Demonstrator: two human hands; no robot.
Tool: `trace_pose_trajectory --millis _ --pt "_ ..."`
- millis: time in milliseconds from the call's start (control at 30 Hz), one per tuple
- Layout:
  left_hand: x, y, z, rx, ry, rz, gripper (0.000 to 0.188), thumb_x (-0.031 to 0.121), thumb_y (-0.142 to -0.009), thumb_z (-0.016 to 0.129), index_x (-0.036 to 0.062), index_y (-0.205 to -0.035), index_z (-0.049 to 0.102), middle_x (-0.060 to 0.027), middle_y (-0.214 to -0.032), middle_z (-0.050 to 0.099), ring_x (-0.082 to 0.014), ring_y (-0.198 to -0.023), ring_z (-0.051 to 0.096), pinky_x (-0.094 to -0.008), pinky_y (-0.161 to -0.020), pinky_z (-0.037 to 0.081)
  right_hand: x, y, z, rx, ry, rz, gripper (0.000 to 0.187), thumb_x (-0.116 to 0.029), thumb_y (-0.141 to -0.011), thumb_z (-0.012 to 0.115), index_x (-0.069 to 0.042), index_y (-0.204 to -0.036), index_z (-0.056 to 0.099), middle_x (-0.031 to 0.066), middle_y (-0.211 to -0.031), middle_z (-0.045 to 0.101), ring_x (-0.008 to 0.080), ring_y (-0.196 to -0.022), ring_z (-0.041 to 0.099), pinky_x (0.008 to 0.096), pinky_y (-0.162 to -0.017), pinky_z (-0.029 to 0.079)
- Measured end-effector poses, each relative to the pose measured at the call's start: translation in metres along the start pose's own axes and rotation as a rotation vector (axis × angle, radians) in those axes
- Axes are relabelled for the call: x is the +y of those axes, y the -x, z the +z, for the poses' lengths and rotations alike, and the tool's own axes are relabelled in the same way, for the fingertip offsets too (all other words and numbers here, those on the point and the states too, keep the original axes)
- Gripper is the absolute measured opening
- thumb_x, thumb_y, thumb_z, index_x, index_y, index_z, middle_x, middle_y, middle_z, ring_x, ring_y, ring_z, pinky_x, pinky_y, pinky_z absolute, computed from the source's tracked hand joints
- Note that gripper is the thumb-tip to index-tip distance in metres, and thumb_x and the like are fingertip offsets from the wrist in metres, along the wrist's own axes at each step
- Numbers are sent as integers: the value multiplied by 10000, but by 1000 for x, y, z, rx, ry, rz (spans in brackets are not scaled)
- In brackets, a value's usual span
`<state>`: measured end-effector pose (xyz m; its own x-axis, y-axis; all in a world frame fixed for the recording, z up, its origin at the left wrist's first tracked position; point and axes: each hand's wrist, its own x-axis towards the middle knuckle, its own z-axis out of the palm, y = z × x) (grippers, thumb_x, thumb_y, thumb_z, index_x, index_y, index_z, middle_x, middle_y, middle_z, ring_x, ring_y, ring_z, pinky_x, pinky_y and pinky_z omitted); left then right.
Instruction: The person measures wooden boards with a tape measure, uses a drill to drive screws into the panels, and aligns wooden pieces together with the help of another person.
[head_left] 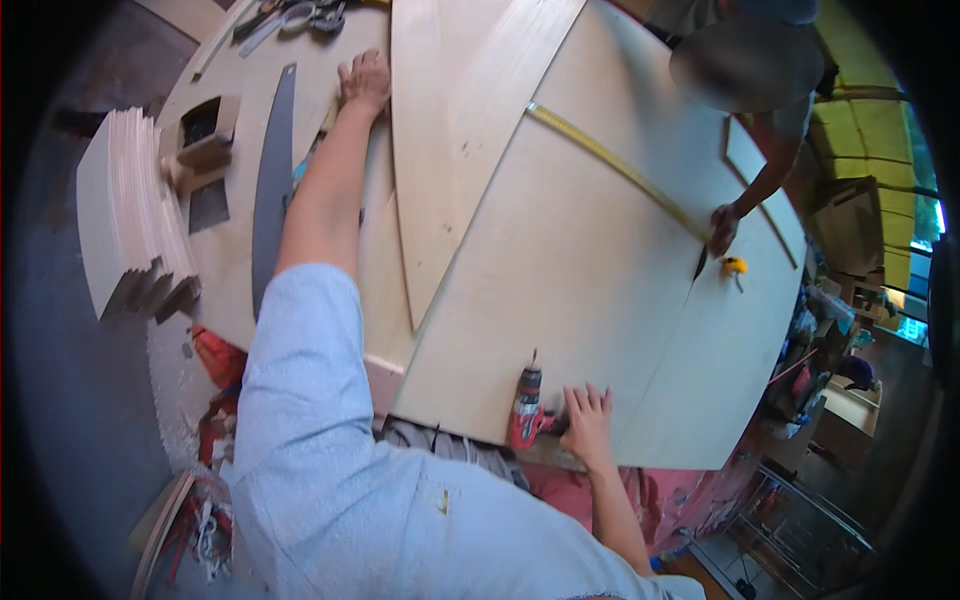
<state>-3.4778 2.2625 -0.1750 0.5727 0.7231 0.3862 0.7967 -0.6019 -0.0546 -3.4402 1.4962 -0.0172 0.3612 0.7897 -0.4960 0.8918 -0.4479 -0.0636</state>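
Observation:
My left hand [365, 82] reaches far forward over the table, with its fingers spread beside the edge of a pale wooden board [425, 130]. Nothing shows in its grasp. My right hand [588, 428] lies with fingers stretched out on a large plywood sheet [520, 260]. Just left of it is a red and black cordless drill [527, 408], its bit pointing away from me. A yellow tape measure blade [620, 172] stretches across the sheet to another person's hand [723, 230]. Near that hand is a small yellow-orange object [735, 266].
A hand saw blade [274, 180] lies under my left forearm. Stacked thin panels [135, 215] stand at the left, beside a small open box [205, 135]. Scissors and tools [300, 18] rest at the far left. A narrow strip [765, 195] lies at the right.

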Motion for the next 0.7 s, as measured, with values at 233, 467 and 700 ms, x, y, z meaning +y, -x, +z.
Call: trace_pose_trajectory --millis 233,467,700 --pt "-10 53 -104 -66 1141 -433 192 204 -1042 626 47 -1139 679 -103 -1070 758 -275 -963 752 -433 -864 596 -50 -41 4 -251 -304 137 895 -98 -698 704 35 -1530 403 248 -1349 587 474 -1211 597 532 -1059 526" --pt "-20 253 -205 -183 2031 -958 209 72 -1028 659 -14 -1217 632 -150 -999 736 -235 -880 741 -348 -867 624 -53 -1 25 -110 -308 141 867 -54 -722 695 -70 -1542 416 230 -1304 581 461 -1185 601 528 -985 531" --pt "7 389 -261 -209 2289 -1271 248 98 -1042 667 16 -1275 647 -91 -1048 735 -197 -983 724 -323 -926 603 -45 -6 19 -41 -420 68 764 -46 -749 704 -59 -1483 491 250 -1137 676 433 -1068 675 503 -907 541"
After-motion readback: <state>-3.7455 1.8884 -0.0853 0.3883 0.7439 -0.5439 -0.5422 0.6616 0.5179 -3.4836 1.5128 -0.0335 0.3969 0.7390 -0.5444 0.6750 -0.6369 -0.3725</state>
